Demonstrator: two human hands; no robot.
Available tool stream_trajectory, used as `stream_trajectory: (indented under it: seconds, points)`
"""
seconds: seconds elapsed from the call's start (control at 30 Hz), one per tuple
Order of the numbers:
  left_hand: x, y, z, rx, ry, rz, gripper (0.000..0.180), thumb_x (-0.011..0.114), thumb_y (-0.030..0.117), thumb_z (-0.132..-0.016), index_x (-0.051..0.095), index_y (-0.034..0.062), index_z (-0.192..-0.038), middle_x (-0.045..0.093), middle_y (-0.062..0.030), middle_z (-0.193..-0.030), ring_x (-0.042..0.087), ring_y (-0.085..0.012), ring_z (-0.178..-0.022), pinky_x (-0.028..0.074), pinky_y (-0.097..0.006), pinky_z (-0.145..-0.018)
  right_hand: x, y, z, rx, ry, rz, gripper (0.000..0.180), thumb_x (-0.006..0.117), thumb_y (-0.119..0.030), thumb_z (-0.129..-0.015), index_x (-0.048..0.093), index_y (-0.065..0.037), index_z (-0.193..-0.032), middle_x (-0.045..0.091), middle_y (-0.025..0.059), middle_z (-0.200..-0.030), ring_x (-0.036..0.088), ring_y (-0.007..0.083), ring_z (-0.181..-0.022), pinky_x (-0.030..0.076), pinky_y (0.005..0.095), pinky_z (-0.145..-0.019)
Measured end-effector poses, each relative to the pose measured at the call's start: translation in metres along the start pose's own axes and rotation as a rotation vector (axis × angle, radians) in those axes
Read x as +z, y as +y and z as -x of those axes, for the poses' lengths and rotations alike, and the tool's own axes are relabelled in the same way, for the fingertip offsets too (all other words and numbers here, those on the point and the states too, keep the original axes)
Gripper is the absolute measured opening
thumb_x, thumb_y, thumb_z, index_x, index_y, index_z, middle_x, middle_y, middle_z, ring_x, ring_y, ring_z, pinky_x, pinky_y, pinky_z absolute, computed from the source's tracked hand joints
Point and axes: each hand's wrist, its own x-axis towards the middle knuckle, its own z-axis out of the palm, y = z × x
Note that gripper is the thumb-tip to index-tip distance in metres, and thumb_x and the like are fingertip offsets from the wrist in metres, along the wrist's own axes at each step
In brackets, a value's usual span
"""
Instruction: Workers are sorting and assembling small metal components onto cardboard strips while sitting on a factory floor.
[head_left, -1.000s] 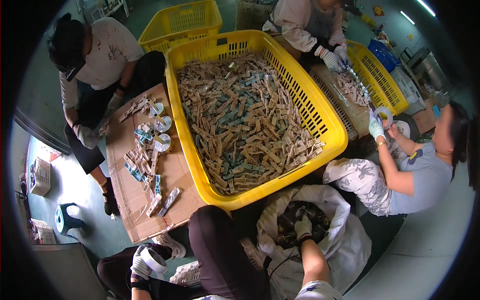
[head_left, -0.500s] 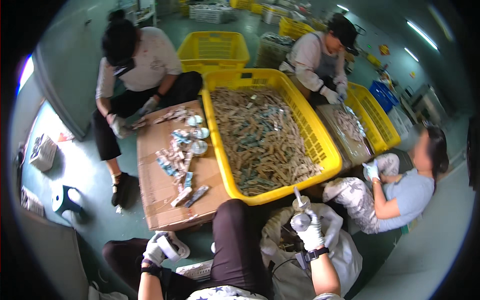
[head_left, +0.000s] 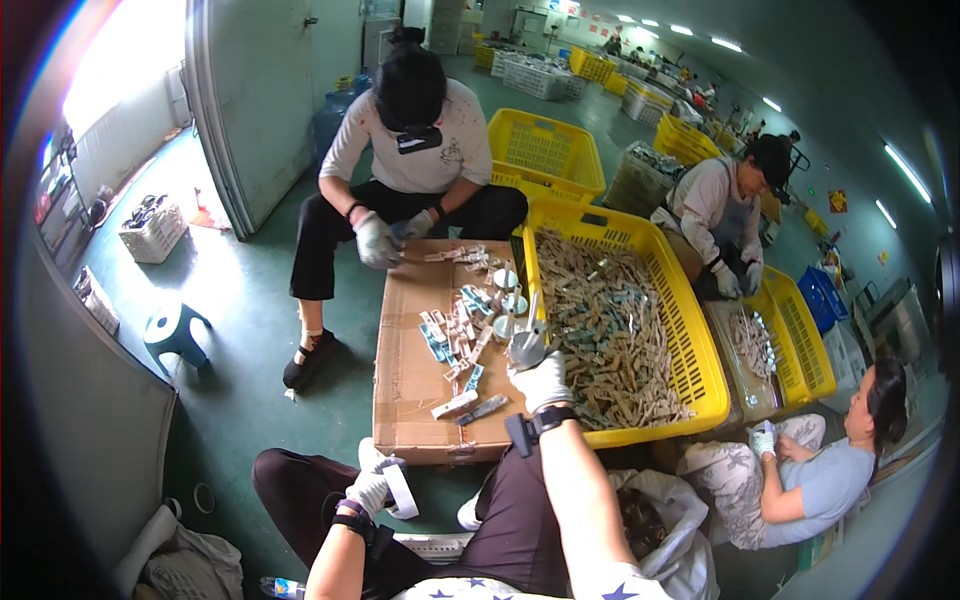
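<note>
My left hand [head_left: 368, 490], in a white glove, is closed around a white curved band [head_left: 401, 491] that looks like part of a ring, low in front of my knee. My gloved right hand [head_left: 541, 384] grips a round grey metallic piece [head_left: 527, 347] with a thin upright stem, over the right edge of a cardboard box [head_left: 420, 400]. Small strip-shaped pieces [head_left: 455, 325], beige and blue, lie loosely on the box top. Beside them stand several round white-topped pieces [head_left: 505, 279], nearest to my right hand.
A yellow crate [head_left: 715, 385] full of similar strips stands right of the box. One person [head_left: 410, 140] sits across the box, another [head_left: 720, 210] beyond the crate, a third [head_left: 830, 450] at the right. An open white sack [head_left: 680, 520] stands by my right leg, a stool [head_left: 175, 335] at left.
My right hand has moved from above the sack, leftward and away from me, to the box edge, carrying the round piece. My left hand still holds the white band. The view has shifted.
</note>
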Motion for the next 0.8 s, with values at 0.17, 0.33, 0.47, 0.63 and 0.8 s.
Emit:
stream_trajectory:
  seconds: [0.17,0.33,0.47,0.63,0.8]
  points:
    - [-0.044,-0.017,-0.006,0.025,-0.022,-0.086,0.034,0.057,-0.012,-0.081,0.066,0.0050,-0.109,0.064,-0.0049,-0.093,0.061,-0.0175,-0.087,0.050,-0.029,-0.074,-0.014,0.101,-0.003,-0.334,0.542,1.871,0.057,0.082,-0.022,-0.066,0.049,0.002,-0.106,0.064,0.0196,-0.099,0.065,0.0304,-0.095,0.050,0.0371,-0.083]
    - [0.003,-0.006,0.007,0.071,-0.002,-0.358,0.047,0.048,-0.018,-0.077,0.063,0.0072,-0.114,0.062,-0.0030,-0.088,0.059,-0.0168,-0.081,0.049,-0.028,-0.068,-0.030,0.087,0.004,-0.359,0.671,1.740,0.049,0.081,-0.022,-0.066,0.056,0.003,-0.099,0.065,0.0225,-0.094,0.065,0.0371,-0.093,0.051,0.0410,-0.079]
    - [0.005,0.002,0.014,0.020,-0.006,-0.311,0.045,0.050,-0.018,-0.077,0.064,0.0069,-0.112,0.062,-0.0026,-0.086,0.059,-0.0165,-0.078,0.050,-0.028,-0.065,-0.014,0.076,-0.008,-0.243,0.682,2.017,0.030,0.078,-0.017,-0.068,0.064,0.000,-0.089,0.067,0.0221,-0.091,0.065,0.0382,-0.092,0.053,0.0424,-0.077]
    - [0.004,0.003,0.017,0.053,0.034,-0.339,0.041,0.052,-0.015,-0.080,0.063,0.0068,-0.112,0.062,-0.0037,-0.086,0.060,-0.0174,-0.075,0.050,-0.029,-0.062,-0.017,0.081,-0.005,-0.310,0.658,2.034,0.030,0.078,-0.019,-0.070,0.064,0.000,-0.088,0.067,0.0234,-0.091,0.066,0.0388,-0.091,0.053,0.0428,-0.075]
    - [0.024,0.005,0.011,0.110,0.032,-0.359,0.043,0.047,-0.015,-0.081,0.063,0.0075,-0.115,0.063,-0.0059,-0.089,0.060,-0.0197,-0.079,0.049,-0.030,-0.067,-0.084,0.050,-0.016,-0.033,0.704,2.679,0.036,0.074,-0.024,-0.073,0.061,0.000,-0.097,0.068,0.0133,-0.090,0.069,0.0271,-0.086,0.055,0.0342,-0.069]
